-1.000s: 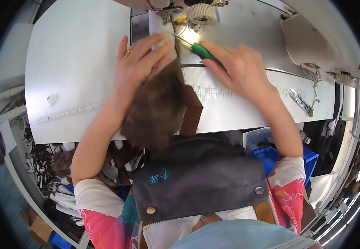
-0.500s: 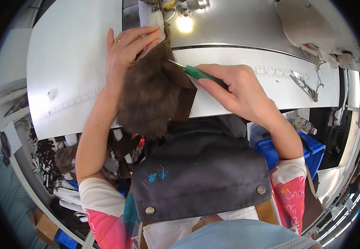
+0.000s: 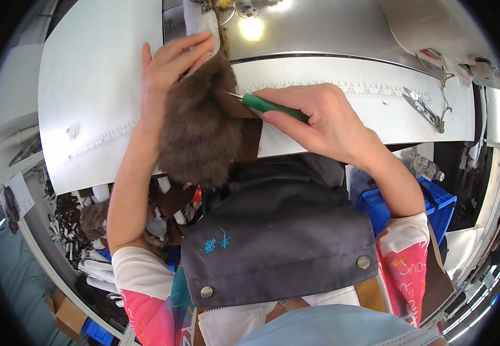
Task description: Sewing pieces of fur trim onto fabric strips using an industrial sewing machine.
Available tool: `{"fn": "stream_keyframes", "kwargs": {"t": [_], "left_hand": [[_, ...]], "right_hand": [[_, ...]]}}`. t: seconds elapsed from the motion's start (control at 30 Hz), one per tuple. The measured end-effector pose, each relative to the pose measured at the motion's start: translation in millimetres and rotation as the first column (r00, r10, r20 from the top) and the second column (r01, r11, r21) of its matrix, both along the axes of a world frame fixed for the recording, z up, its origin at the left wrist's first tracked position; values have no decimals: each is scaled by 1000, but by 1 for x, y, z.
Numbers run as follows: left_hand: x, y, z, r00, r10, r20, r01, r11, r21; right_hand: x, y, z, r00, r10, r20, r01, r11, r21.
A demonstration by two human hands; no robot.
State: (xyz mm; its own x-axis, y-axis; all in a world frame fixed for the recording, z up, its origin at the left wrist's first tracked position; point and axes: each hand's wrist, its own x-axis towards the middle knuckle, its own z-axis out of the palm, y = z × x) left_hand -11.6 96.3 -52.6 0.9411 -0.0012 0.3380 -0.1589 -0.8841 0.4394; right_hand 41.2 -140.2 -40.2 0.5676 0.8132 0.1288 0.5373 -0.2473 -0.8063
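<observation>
A dark brown fur piece lies over the white work surface's front edge, its lower part hanging toward my lap. A white fabric strip runs along its far end, up to metal parts at the top of the view. My left hand grips the fur where it meets that strip, fingers bent over it and thumb hidden. My right hand is closed round a green-handled awl. The awl's thin metal tip touches or nearly touches the fur's right edge, beside a smooth brown flap.
The white work surface has ruler markings and a steel plate behind it. Thread snips hang on a cord at the right. A blue crate and a clear bottle stand below right. Scraps are heaped below left.
The fur and both hands have shifted slightly left in the view. The awl has moved left with my right hand, its tip still at the fur's right edge.
</observation>
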Motion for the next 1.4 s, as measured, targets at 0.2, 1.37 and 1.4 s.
{"fn": "stream_keyframes", "kwargs": {"t": [0.2,1.37,1.4], "left_hand": [[-33,-15,4,979,10,-206,-57,973,-225],[-55,-43,-4,994,83,-71,-72,986,150],[-55,-43,-4,994,82,-71,-71,986,149]], "right_hand": [[-6,-13,-2,956,172,238,-176,984,-5],[-63,32,-12,871,-295,393,366,923,-119],[-63,32,-12,871,-295,393,366,923,-120]]}}
